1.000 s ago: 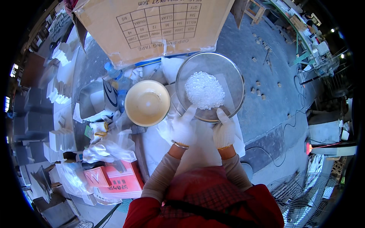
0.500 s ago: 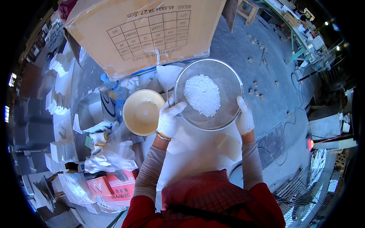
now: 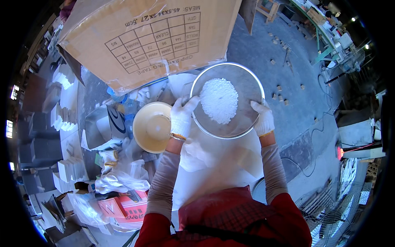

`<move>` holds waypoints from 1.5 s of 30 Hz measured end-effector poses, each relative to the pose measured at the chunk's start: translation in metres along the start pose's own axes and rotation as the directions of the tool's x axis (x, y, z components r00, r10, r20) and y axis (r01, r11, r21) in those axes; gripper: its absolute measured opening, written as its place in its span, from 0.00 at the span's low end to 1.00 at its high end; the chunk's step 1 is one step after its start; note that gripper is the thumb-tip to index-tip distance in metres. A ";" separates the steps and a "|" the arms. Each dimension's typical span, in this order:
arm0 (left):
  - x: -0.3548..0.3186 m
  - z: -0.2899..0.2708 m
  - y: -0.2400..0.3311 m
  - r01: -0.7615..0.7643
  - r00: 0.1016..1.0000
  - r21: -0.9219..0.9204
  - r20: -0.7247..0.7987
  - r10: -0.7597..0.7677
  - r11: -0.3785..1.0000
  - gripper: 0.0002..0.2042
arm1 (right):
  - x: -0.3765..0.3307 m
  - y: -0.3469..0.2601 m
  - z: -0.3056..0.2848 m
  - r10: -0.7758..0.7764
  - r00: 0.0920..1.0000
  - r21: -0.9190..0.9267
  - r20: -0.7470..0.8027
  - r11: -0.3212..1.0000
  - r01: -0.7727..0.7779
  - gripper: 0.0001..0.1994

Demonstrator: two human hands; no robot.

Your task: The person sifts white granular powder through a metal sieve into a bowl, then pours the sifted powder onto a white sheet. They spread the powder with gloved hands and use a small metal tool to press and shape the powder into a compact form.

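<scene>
Between my gloved hands is a round metal-rimmed sieve (image 3: 247,123) with a fine mesh. A heap of white powder (image 3: 219,101), partly lumpy, lies on the mesh, nearer the left side. My left hand (image 3: 183,117) grips the rim on the left, thumb over the edge, close to a wire handle. On the right, my right hand (image 3: 263,118) clasps the rim with its thumb over the top. Beneath the sieve spreads a white sheet (image 3: 218,164) with powder on it. A cream plastic basin (image 3: 142,138) stands just left of my left hand.
A large cardboard box (image 3: 144,45) stands beyond the sieve. At left are a cut-open metal can (image 3: 98,127), plastic bottles, white gloves (image 3: 113,183), plastic bags and a red box (image 3: 123,208). A wire fan guard (image 3: 333,210) is at lower right; small blocks lie on the floor.
The sieve has shifted slightly, and the powder heap looks a little rounder. Both hands keep hold of the rim; the right thumb reaches further inward. The view has moved a little.
</scene>
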State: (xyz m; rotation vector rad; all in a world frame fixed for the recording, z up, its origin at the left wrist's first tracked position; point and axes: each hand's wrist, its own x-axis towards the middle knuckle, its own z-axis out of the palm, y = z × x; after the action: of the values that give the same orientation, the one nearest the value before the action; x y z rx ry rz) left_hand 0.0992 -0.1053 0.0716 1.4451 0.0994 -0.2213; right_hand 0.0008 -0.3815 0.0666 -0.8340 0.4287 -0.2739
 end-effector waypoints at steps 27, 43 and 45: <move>0.028 -0.017 -0.021 0.038 0.999 0.015 0.016 -0.038 0.999 0.16 | 0.030 0.006 0.006 -0.368 0.929 -0.350 -0.037 0.876 0.333 0.19; 0.029 -0.018 -0.026 0.022 1.000 -0.046 0.024 -0.021 0.999 0.14 | 0.025 0.002 0.023 -0.375 0.927 -0.224 0.015 0.902 0.368 0.24; 0.029 -0.017 -0.025 0.023 0.999 -0.039 0.030 -0.022 0.999 0.14 | 0.025 0.003 0.021 -0.392 0.920 -0.224 0.026 0.894 0.388 0.25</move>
State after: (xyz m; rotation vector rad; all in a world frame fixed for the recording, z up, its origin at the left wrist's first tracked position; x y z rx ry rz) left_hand 0.1229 -0.0934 0.0390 1.4017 0.0957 -0.2578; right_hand 0.0331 -0.3756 0.0706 -1.1415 0.3102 -0.6162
